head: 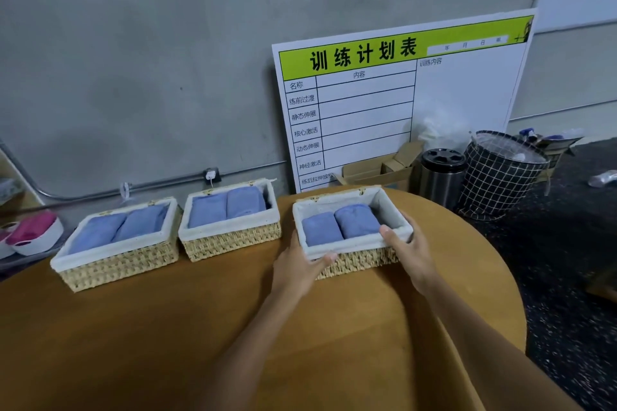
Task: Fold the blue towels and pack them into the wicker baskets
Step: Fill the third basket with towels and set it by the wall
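Three wicker baskets with white liners stand in a row on the round wooden table [167, 327]. The left basket [123, 269] and the middle basket [233, 242] each hold two folded blue towels [117, 228] [227, 205]. The right basket [359, 260] also holds two folded blue towels [340, 225]. My left hand [300, 265] grips its front left corner, thumb on the rim. My right hand [405, 252] grips its right end, thumb over the liner.
A white and green planning board [400, 100] leans on the grey wall behind the table. A steel bin [440, 177], a checked fabric basket [500, 173] and cardboard boxes [377, 170] stand on the floor at the right. Pink and white items [33, 233] lie at far left.
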`<move>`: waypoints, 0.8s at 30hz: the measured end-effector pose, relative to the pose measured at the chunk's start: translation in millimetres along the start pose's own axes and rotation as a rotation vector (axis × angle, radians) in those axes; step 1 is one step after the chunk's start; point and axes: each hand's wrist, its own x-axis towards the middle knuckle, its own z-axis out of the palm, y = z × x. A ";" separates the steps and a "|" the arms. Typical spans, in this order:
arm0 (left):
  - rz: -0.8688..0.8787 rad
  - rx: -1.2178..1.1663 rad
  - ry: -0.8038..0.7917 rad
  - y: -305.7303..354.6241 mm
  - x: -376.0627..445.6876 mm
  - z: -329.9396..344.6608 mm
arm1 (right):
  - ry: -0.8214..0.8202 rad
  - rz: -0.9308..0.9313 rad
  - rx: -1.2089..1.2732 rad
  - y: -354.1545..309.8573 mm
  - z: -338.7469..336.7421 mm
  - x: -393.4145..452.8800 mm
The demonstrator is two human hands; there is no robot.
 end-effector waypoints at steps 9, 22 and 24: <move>-0.085 -0.014 0.201 -6.9 59.5 26.9 | 0.030 -0.007 0.008 16.3 22.9 84.3; -0.190 -0.079 0.292 -24.6 124.0 49.6 | 0.036 -0.055 -0.019 42.0 49.2 165.9; -0.200 -0.083 0.290 -23.8 125.1 50.0 | 0.034 -0.063 -0.020 42.7 50.6 168.1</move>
